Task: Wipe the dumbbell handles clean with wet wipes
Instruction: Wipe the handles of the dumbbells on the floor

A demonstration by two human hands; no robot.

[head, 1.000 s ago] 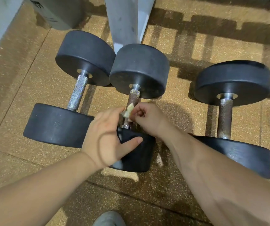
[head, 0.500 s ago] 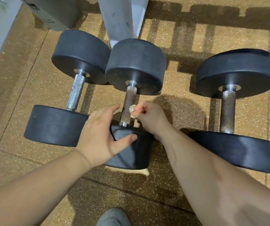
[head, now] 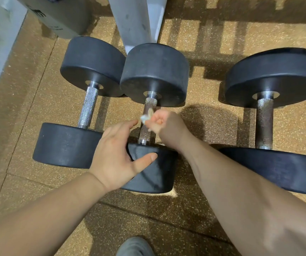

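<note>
Your right hand (head: 164, 124), pinching the crumpled wet wipe (head: 145, 117), has moved up the handle (head: 146, 133) of the middle dumbbell (head: 155, 71), from its near end to about halfway. Your left hand (head: 117, 156), fingers relaxed, still steadies the near head (head: 154, 174). The far half probably remains unwiped.

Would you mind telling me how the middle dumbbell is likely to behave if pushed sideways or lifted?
The middle dumbbell probably rolls if pushed sideways: its heads look round, and the left hand rests on the near head, perhaps steadying it. It is likely heavy for its size, given the thick heads. The knurled handle should grip well.
</note>
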